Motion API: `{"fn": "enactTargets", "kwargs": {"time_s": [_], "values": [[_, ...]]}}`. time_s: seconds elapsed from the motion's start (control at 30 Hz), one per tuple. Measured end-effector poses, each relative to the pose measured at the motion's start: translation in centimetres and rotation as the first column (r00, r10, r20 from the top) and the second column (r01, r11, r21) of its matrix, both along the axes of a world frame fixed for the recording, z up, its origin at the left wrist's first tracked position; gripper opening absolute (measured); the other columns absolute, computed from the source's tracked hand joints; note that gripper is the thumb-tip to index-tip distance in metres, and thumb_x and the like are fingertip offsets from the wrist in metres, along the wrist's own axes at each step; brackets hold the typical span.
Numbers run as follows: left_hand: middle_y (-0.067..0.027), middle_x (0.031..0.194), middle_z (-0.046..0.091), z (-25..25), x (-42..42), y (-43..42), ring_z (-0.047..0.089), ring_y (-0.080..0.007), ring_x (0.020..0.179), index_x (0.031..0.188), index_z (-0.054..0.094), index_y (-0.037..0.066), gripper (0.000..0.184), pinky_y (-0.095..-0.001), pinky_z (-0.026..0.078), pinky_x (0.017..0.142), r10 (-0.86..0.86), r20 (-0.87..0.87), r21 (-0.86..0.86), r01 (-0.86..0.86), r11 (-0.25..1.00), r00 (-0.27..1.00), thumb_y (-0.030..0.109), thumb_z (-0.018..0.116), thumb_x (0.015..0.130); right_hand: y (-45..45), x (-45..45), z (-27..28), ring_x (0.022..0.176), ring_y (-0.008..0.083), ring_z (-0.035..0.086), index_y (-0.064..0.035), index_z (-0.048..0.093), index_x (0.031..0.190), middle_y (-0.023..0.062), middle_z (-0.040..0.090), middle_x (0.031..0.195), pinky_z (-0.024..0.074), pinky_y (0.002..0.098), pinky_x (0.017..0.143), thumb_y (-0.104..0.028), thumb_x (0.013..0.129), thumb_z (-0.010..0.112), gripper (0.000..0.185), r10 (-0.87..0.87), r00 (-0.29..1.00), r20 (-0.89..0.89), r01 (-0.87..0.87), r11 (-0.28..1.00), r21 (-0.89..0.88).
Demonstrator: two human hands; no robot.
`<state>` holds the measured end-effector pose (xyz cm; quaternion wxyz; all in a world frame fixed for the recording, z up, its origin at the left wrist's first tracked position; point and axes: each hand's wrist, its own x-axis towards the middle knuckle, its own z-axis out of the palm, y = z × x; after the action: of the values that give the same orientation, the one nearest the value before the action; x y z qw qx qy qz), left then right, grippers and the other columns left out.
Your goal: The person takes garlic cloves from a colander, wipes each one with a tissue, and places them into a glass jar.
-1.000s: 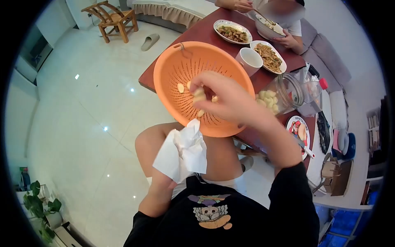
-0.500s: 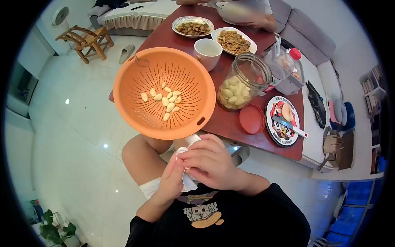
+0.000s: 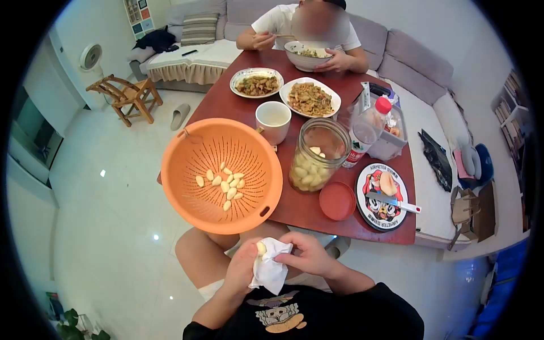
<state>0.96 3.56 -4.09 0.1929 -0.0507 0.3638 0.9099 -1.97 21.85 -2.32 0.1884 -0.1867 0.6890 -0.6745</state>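
Note:
Over my lap, my left hand (image 3: 242, 266) pinches a pale peeled garlic clove (image 3: 261, 248) together with a white tissue (image 3: 271, 273). My right hand (image 3: 307, 258) grips the tissue's right edge between thumb and fingers. Just beyond my hands, an orange colander (image 3: 267, 170) at the table's edge holds several peeled garlic cloves (image 3: 225, 187). Right of it stands a lidless glass jar (image 3: 338, 144), partly filled with garlic cloves. A round red lid (image 3: 338, 201) lies beside the jar.
A plate (image 3: 381, 221) bears a knife (image 3: 391, 201) and a piece of fruit. A white mug (image 3: 273, 126), a red-capped bottle (image 3: 365, 131) and two dishes of food (image 3: 256, 84) stand farther back. Across the table (image 3: 294, 218), a person (image 3: 277, 20) holds chopsticks and a bowl.
My hands have moved slightly apart, and the tissue is more spread out with the clove showing. The view has tilted up, bringing the person opposite into sight.

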Motion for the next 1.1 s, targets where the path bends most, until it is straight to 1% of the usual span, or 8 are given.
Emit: {"fn": "enactTargets", "kwargs": {"time_s": [0.1,0.2,0.63,0.73,0.8,0.87,1.03,1.1], "values": [[-0.0088,0.103,0.058,0.3,-0.2,0.6,0.058,-0.0139,0.088,0.119,0.045,0.000,0.031,-0.0276,0.048,0.078,-0.038,0.047,-0.045,0.040,0.998,0.998,0.022,0.040,0.098,-0.2,0.4,-0.6,0.080,0.0116,0.056,-0.0007,0.056,0.102,0.0043,0.058,0.087,0.0451,0.0251,0.070,-0.013,0.082,0.067,0.026,-0.076,0.990,0.119,0.105,0.959,-0.262],[-0.0069,0.092,0.057,0.4,-0.2,1.2,0.058,-0.0135,0.077,0.111,0.046,0.002,0.030,-0.0239,0.048,0.067,0.001,0.036,-0.126,0.004,0.992,0.999,0.028,0.042,0.097,-0.3,-1.1,-0.1,0.078,0.0187,0.054,0.0016,0.059,0.097,0.0086,0.057,0.087,0.0433,0.0286,0.070,-0.010,0.080,0.068,0.023,-0.023,0.868,-0.497,-0.017,0.997,-0.076],[-0.0103,0.071,0.060,0.2,-1.7,0.3,0.059,-0.0189,0.060,0.087,0.057,0.001,0.025,-0.0317,0.042,0.053,-0.230,-0.501,-0.754,-0.291,0.589,0.834,0.021,0.043,0.095,-2.3,-0.9,-0.8,0.060,0.0315,0.053,-0.0042,0.059,0.087,0.0100,0.053,0.068,0.0446,0.0383,0.054,-0.020,0.077,0.060,0.019,0.016,0.508,-0.861,0.361,0.904,0.229],[-0.0079,0.064,0.055,-0.5,-2.9,2.1,0.053,-0.0167,0.052,0.085,0.054,0.002,0.030,-0.0294,0.040,0.047,-0.062,-0.555,-0.588,-0.339,0.735,0.829,0.025,0.039,0.097,-2.4,-1.7,0.0,0.062,0.0258,0.057,-0.0039,0.058,0.087,0.0096,0.057,0.074,0.0463,0.0335,0.059,-0.013,0.083,0.054,0.011,-0.259,0.636,-0.727,0.321,0.946,-0.057],[-0.0056,0.062,0.052,1.4,-3.5,2.4,0.048,-0.0125,0.049,0.087,0.051,0.004,0.034,-0.0247,0.037,0.044,-0.079,-0.209,-0.190,0.039,0.981,0.975,0.031,0.035,0.098,-2.8,-1.6,0.2,0.069,0.0188,0.059,-0.0032,0.057,0.091,0.0073,0.059,0.081,0.0469,0.0307,0.064,-0.006,0.089,0.043,0.014,-0.479,0.820,-0.312,0.433,0.877,-0.208],[-0.0064,0.067,0.053,2.1,-4.3,3.1,0.046,-0.0100,0.050,0.096,0.049,0.003,0.035,-0.0214,0.036,0.043,-0.086,-0.200,-0.023,0.083,0.996,0.976,0.034,0.031,0.099,-1.7,-2.3,-0.1,0.076,0.0107,0.056,-0.0012,0.049,0.107,0.0055,0.057,0.087,0.0452,0.0251,0.071,-0.009,0.095,0.038,0.018,-0.219,0.960,0.178,0.280,0.806,-0.522],[-0.0077,0.087,0.057,2.5,-4.2,3.6,0.050,-0.0101,0.060,0.109,0.049,0.001,0.028,-0.0212,0.041,0.052,-0.127,-0.101,0.018,0.130,0.991,0.987,0.024,0.038,0.096,-2.0,-1.8,1.3,0.071,0.0119,0.056,-0.0015,0.043,0.117,0.0044,0.055,0.081,0.0442,0.0219,0.060,-0.025,0.093,0.046,0.033,-0.420,0.878,0.229,0.475,0.712,-0.517],[-0.0060,0.090,0.057,1.3,-3.9,3.9,0.053,-0.0096,0.072,0.111,0.049,0.001,0.026,-0.0215,0.043,0.061,-0.127,-0.314,-0.287,0.034,0.957,0.941,0.021,0.041,0.096,-1.5,-2.0,1.0,0.077,0.0150,0.057,0.0000,0.052,0.106,0.0073,0.057,0.086,0.0445,0.0255,0.064,-0.026,0.091,0.050,0.030,-0.410,0.865,-0.290,0.329,0.899,-0.289]]}}
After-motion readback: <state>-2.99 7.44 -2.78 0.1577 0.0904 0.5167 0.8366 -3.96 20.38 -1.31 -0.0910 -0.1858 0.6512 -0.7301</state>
